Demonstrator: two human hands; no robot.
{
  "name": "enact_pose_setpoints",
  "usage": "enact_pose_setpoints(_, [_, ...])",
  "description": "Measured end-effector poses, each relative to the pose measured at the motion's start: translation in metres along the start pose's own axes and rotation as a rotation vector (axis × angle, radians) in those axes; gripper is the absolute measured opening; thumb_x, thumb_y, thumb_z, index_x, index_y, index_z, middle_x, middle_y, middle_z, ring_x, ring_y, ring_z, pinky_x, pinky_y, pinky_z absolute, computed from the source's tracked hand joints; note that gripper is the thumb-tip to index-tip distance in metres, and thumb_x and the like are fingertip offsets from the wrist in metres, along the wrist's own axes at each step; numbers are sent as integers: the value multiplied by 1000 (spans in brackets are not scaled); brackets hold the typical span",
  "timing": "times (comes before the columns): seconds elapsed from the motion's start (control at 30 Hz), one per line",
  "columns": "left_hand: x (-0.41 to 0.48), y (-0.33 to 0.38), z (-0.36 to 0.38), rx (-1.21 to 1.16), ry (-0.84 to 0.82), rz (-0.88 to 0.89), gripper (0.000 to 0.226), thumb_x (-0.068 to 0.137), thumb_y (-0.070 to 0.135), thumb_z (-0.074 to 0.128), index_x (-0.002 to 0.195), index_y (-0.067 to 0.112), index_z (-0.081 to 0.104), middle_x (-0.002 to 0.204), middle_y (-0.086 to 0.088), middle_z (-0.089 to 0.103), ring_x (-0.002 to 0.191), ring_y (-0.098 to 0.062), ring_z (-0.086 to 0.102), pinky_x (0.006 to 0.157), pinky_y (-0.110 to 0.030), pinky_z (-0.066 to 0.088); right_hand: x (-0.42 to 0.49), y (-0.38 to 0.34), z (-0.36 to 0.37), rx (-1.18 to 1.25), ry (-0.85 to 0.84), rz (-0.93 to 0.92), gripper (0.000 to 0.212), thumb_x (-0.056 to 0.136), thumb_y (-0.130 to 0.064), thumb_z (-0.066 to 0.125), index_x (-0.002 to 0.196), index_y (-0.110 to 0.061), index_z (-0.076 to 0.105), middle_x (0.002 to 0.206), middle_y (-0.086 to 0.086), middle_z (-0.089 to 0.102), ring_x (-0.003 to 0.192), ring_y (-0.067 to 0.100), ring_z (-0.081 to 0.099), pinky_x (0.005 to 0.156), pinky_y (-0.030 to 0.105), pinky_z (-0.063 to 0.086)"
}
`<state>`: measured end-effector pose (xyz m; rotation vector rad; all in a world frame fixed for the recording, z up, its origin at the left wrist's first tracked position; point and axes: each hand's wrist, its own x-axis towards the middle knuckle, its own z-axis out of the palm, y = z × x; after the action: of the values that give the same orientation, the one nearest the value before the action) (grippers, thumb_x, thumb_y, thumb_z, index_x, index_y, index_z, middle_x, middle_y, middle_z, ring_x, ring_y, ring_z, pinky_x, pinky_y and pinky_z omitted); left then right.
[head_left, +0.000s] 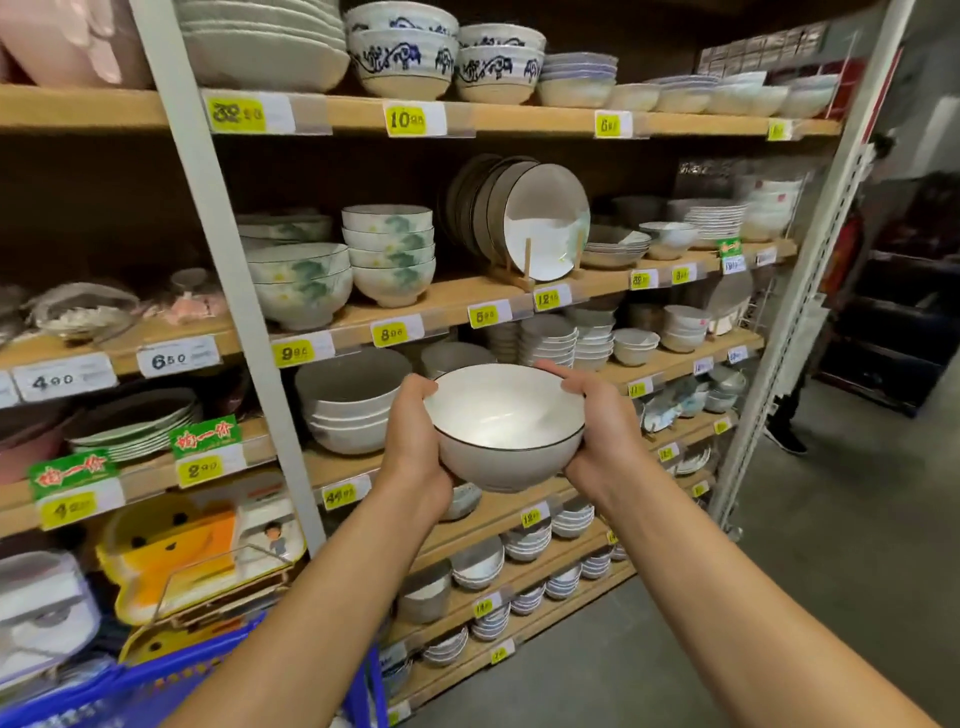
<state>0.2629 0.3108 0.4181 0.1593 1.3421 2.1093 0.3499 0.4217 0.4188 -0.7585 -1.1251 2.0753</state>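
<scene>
- Saw wooden shelving (519, 118) on pale metal uprights across most of the frame, from upper left down to lower right, loaded with crockery on every level.
- Saw a grey floor (779, 571) at lower right, with a standing person's dark shoe (785, 439) near the right edge.
- Noted a blue basket (171, 691) at the lower left corner, cut off by the frame edge.
- Noted a yellow tray (171, 551) just above it at lower left, propped on a low shelf.
- Found a stack of pale bowls (348, 410) left of centre, on the shelf just beside the left grip.
- Found dark-rimmed plates (545, 218) above centre, standing on edge in a wooden rack.
- Noted green-patterned bowls (389, 254) stacked to the left of those plates.
- Found the white bowl (506, 431) with a thin dark rim at centre frame, off the shelves, held in front of them, mouth up and tipped a little toward the camera.
- Found the left grip (410, 436) closed on the bowl's left side, thumb at the rim, fingers hidden behind the bowl.
- Found the right grip (602, 426) closed on the bowl's right side in the same way.
- Noted yellow price tags (410, 119) along the shelf edges.
</scene>
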Motion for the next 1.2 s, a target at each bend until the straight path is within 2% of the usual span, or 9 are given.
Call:
enact_pose_setpoints(0.2, [61,20,26,-50,-40,45,23,86,23,43,94,14,63,71,-5,75,78,-27,66,53,-29,54,67,-27,20,-42,-65,-16,42,90,-9,35,117,-13,67,117,14,66,106,36,63,82,45,54])
enact_pose_setpoints(0.37, [110,41,41,-37,-41,37,39,78,18,44,111,13,65,106,-15,71,100,-37,63,78,-41,53,120,-47,41,-95,-130,-17,40,92,-8,35,114,-11,68,116,14,68,108,36,62,88,46,51])
enact_pose_setpoints(0.5, [140,60,50,-53,-34,80,46,77,17,43,118,9,63,111,-17,69,105,-39,62,81,-43,53,154,-64,54,-122,-192,6,35,92,-8,37,99,-16,71,103,10,70,98,32,63,74,39,55])
enact_pose_setpoints(0.57, [150,71,53,-78,-32,102,47,77,16,43,120,8,62,111,-18,69,106,-39,62,85,-46,53,168,-74,63,-139,-246,24,35,93,-8,37,101,-16,70,105,10,70,99,32,64,78,40,56])
enact_pose_setpoints(0.7, [161,92,60,-81,-8,162,45,79,17,44,121,10,61,109,-15,70,98,-35,65,71,-40,56,194,-96,79,-212,-386,88,35,93,-10,37,106,-19,68,105,9,70,97,31,65,75,44,59])
enact_pose_setpoints(0.77, [164,103,64,-55,0,174,47,80,20,44,124,12,59,112,-15,69,100,-35,63,77,-45,55,207,-105,85,-245,-501,117,36,93,-13,37,108,-20,68,105,8,71,95,31,65,63,43,59])
enact_pose_setpoints(0.9, [168,122,72,-62,38,198,47,83,19,41,126,9,56,116,-17,67,105,-39,61,90,-51,47,234,-114,96,-207,-802,213,41,87,-23,41,120,-15,64,115,10,69,92,30,66,70,42,58])
enact_pose_setpoints(1.0, [171,134,78,-67,69,197,33,82,19,41,109,10,58,112,-18,65,103,-40,60,95,-55,44,247,-114,107,-121,-926,193,35,84,-30,46,99,-19,76,108,6,72,86,23,69,72,34,57])
enact_pose_setpoints(1.2, [178,134,93,-58,130,243,36,83,24,39,110,9,58,115,-17,67,105,-37,62,95,-49,46,259,-102,125,70,-841,312,37,76,-30,45,105,-12,60,102,11,67,80,30,65,69,33,54])
